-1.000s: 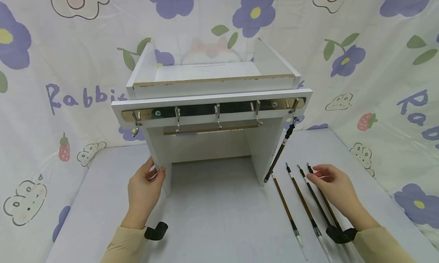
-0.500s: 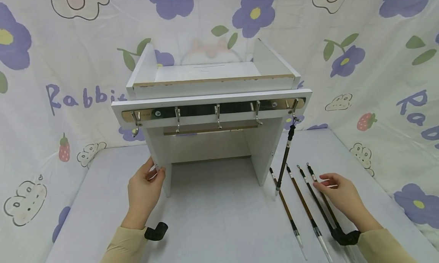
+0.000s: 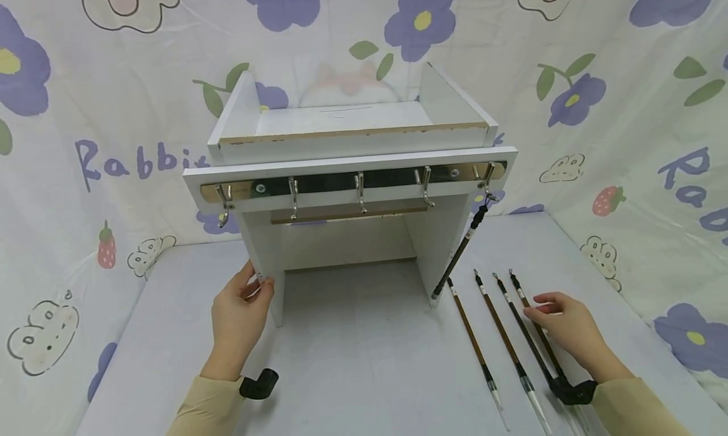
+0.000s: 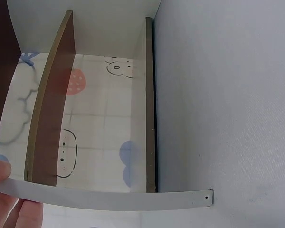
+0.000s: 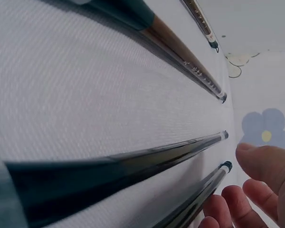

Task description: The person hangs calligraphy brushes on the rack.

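My left hand [image 3: 241, 319] grips the front edge of the left side panel [image 3: 263, 272] of a white shelf stand; in the left wrist view fingers and thumb lie on either side of that edge. From the rightmost hook [image 3: 488, 182] of the hook rail a dark calligraphy brush [image 3: 462, 249] hangs by its loop, tilted, its lower end to the left. My right hand [image 3: 563, 325] is at the upper part of the rightmost brush [image 3: 543, 335] on the table. In the right wrist view my fingertips are beside this brush [image 5: 192, 204], while the thumb stands apart from it.
Three more brushes, a brown one [image 3: 469, 328], another brown one [image 3: 500, 335] and a black one [image 3: 526, 328], lie side by side on the white table [image 3: 352, 373]. The other hooks [image 3: 361, 193] carry nothing. A patterned cloth [image 3: 569, 234] surrounds the table.
The hanging brush swung right to near upright, then back left. My right hand shifted slightly right and toward me. My left hand stayed in place.
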`<state>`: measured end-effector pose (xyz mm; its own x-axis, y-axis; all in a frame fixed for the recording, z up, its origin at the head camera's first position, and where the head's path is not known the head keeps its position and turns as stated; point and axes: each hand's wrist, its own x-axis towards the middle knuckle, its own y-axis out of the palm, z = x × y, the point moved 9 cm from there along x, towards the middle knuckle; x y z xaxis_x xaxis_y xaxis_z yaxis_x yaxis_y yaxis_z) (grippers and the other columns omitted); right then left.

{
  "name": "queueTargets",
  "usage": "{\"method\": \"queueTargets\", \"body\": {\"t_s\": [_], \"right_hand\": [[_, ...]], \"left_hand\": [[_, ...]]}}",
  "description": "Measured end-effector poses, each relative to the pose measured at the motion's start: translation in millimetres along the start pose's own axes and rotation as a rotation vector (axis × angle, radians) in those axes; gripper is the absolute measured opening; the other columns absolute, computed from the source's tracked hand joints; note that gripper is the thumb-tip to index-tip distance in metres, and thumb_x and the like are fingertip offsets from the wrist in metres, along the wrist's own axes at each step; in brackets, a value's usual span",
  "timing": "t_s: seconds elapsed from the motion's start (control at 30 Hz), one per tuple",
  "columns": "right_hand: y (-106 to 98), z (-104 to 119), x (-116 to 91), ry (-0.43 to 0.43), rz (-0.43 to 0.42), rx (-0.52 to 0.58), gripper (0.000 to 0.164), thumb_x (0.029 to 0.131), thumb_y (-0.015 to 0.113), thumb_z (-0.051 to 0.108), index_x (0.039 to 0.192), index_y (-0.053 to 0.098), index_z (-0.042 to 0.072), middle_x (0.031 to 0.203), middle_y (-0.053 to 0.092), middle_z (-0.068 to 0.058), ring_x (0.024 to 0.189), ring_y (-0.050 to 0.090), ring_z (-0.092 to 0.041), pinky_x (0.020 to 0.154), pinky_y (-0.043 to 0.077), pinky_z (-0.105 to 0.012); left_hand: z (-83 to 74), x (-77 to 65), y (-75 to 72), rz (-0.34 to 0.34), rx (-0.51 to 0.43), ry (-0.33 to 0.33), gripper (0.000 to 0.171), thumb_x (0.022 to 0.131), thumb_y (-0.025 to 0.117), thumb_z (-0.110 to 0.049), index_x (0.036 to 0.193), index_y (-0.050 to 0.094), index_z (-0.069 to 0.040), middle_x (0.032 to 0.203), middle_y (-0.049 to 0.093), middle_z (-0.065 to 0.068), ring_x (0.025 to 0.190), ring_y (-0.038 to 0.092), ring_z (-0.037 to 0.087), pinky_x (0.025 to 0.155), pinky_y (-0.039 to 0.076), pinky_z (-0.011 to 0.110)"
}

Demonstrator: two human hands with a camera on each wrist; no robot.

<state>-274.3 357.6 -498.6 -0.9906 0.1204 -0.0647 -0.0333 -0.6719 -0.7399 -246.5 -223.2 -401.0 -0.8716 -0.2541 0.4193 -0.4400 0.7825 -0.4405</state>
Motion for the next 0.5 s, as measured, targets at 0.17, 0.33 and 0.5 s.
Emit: {"method": "queueTargets", "body": {"t_s": [0.17, 0.33, 0.5], "right_hand": [[2.6, -3.5, 0.2, 0.017, 0.006, 0.012, 0.056, 0.09, 0.068, 0.036, 0.126, 0.053, -0.004, 0.111, 0.06, -0.025, 0.091, 0.061, -0.031, 0.064, 0.054, -0.031], [4.7, -8.0, 2.6, 0.018, 0.016, 0.007, 0.053, 0.09, 0.069, 0.031, 0.124, 0.054, -0.006, 0.106, 0.061, -0.023, 0.088, 0.06, -0.029, 0.064, 0.053, -0.031], [5.8, -12.1, 6.4, 0.019, 0.023, -0.004, 0.047, 0.089, 0.07, 0.026, 0.118, 0.056, -0.007, 0.1, 0.063, -0.02, 0.083, 0.06, -0.026, 0.061, 0.052, -0.031]], "left_hand": [[0.4, -0.7, 0.0, 0.001, -0.004, -0.004, 0.047, 0.091, 0.067, -0.017, 0.136, 0.056, -0.01, 0.128, 0.061, 0.007, 0.101, 0.067, 0.024, 0.079, 0.056, 0.027], [1.2, -0.8, -1.1, -0.009, -0.001, -0.005, 0.047, 0.091, 0.068, -0.016, 0.136, 0.057, -0.01, 0.127, 0.062, 0.007, 0.1, 0.067, 0.023, 0.079, 0.056, 0.026], [1.4, 0.1, -0.5, -0.01, 0.003, -0.004, 0.047, 0.091, 0.068, -0.016, 0.136, 0.057, -0.011, 0.127, 0.062, 0.007, 0.1, 0.067, 0.022, 0.079, 0.056, 0.027]]}}
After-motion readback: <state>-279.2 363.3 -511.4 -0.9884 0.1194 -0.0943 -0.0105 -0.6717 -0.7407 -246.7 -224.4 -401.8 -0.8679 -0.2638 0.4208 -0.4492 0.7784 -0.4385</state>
